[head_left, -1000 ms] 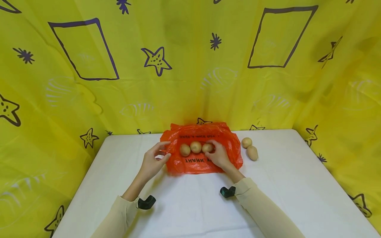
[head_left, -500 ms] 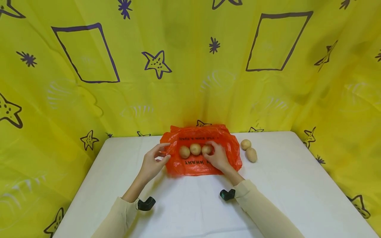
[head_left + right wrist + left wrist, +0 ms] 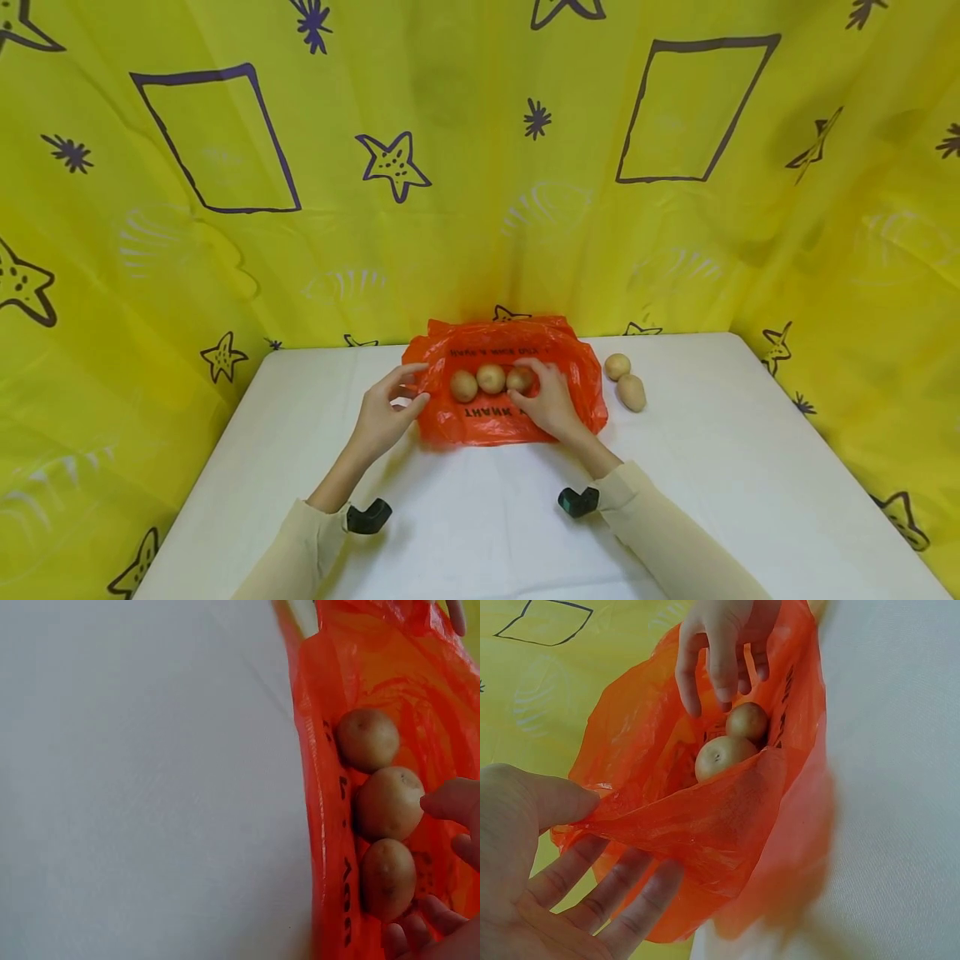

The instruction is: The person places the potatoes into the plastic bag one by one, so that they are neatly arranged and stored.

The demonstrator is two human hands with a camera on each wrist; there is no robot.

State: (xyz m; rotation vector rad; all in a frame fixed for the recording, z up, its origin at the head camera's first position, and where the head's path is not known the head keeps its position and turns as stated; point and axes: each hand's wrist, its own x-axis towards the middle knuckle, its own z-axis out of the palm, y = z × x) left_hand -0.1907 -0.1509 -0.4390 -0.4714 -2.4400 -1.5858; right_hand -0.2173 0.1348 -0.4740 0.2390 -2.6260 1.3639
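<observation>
Handling of potatoes within a red plastic bag, which lies on the white table toward its far side. The left potato, middle potato and right potato form a close row inside the bag; two loose potatoes rest on the table just to its right. The step in hand appears to be the placing of the right potato, and it is best done with the bag's left edge drawn up and outward, so that the mouth gapes and the film does not sag over the row. The right fingers are best opened fully on both sides of the potato before lifting clear, since a round body set against its neighbours could roll or nudge them if brushed. A light touch on the film is advisable; thin plastic probably follows any pull and would drag the row along.

Pose: the left hand comes from the near left, its thumb pinching the bag's edge against the fingers behind it; the remaining fingers are spread. The right hand reaches in from the near right, palm down, thumb and forefinger parted about the right potato, the other fingers spread and hanging loosely. Whether any fingertip touches that potato cannot be told. Both forearms, in pale sleeves, converge on the bag.
</observation>
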